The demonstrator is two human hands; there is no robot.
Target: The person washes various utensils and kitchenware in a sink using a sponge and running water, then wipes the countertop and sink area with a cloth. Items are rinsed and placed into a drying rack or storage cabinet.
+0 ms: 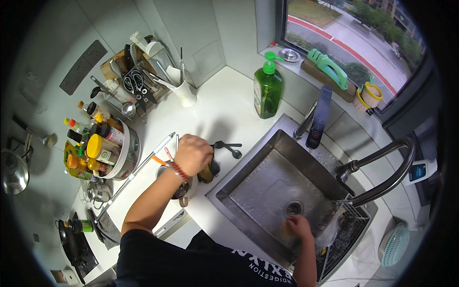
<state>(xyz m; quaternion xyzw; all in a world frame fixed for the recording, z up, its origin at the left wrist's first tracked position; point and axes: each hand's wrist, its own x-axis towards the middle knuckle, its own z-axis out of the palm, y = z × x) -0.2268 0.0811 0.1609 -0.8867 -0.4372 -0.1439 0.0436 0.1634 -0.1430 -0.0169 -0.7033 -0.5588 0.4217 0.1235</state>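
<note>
My left hand (193, 154) is over the counter with its fingers curled down. What lies under the fingers is hidden. A round pot or bowl (188, 201) stands partly behind my left wrist, with an orange handle (159, 160) and a pink handle (168, 153) beside it. Dark utensils (214, 168) lie by my fingertips, near a small black fork and spoon (228, 146). Low in the stainless steel sink (258, 179), my right hand (299, 226) is closed around a yellowish thing (287, 229), too blurred to name surely. The drain (294, 208) is just beyond it.
A curved faucet (391, 186) and a wire rack (340, 247) with a plastic bag occupy the sink's right side. A green soap bottle (268, 91) stands behind. To the left are a condiment turntable (131, 154), a long white rod (140, 168) and a knife rack (143, 75).
</note>
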